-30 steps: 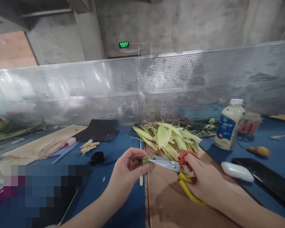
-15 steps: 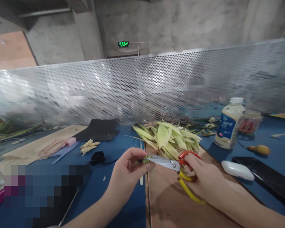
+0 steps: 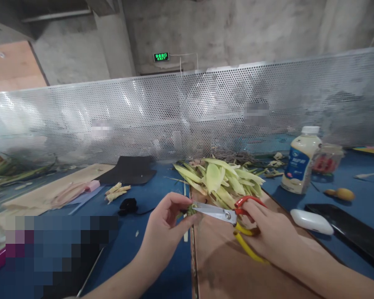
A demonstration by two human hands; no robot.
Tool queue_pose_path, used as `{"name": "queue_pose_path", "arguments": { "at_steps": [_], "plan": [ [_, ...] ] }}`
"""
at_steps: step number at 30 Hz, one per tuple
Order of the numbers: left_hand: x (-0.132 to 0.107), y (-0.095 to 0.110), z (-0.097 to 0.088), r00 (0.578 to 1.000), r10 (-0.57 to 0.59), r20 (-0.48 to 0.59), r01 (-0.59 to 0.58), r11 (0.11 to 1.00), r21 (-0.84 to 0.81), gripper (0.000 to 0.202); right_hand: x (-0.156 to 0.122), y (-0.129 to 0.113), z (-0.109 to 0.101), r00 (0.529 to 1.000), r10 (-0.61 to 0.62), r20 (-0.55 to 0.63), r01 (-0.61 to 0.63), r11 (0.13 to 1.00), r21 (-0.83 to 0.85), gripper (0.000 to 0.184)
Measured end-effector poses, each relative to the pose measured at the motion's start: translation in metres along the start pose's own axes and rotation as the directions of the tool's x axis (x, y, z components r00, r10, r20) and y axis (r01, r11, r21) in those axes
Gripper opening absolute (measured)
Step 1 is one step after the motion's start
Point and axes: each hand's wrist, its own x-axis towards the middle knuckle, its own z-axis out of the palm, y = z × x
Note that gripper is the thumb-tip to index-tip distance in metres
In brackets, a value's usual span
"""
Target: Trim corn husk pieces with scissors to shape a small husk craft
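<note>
Between the thumb and fingers of my left hand (image 3: 166, 226) is a small green piece of plant (image 3: 190, 209), partly hidden by the fingers. My right hand (image 3: 269, 226) is closed around the handles of a pair of scissors (image 3: 216, 212), one handle red and the other yellow. The blades point left, and their tips reach the green piece at my left fingertips. Just beyond the scissors lies a pile of pale green corn husks (image 3: 218, 176) on a brown board (image 3: 227, 265).
On the right stand a milk bottle (image 3: 301, 162) and a clear box of red fruit (image 3: 327, 160), with a white case (image 3: 311, 222) and black phone (image 3: 352, 232) nearer. At left lie black sheet (image 3: 129, 169) and yellowish husk pieces (image 3: 116, 192). A perforated metal screen (image 3: 162, 104) runs behind.
Both hands stay almost in place. The scissor handles look slightly closer together, while the blade tips remain at the green piece. The view has shifted a little.
</note>
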Motion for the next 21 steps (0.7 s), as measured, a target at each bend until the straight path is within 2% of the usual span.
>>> {"name": "queue_pose_path", "arguments": {
  "at_steps": [4, 11, 21],
  "plan": [
    [0.0008, -0.0008, 0.0007, 1.0, 0.006, -0.029, -0.005, 1.0, 0.005, 0.019, -0.0009, -0.0003, -0.0011, 1.0, -0.013, 0.016, 0.013, 1.0, -0.01, 0.018],
    [0.0011, -0.0049, 0.0004, 0.998, 0.056, 0.001, -0.056, 0.998, -0.015, 0.018, -0.0013, -0.0005, -0.0001, 0.999, -0.018, -0.027, 0.018, 1.0, -0.011, 0.017],
    [0.0009, -0.0062, -0.0014, 0.998, 0.027, 0.048, -0.024, 0.998, -0.052, 0.019, -0.0023, 0.0015, 0.0015, 0.998, -0.055, -0.042, 0.053, 0.998, -0.047, 0.018]
  ]
}}
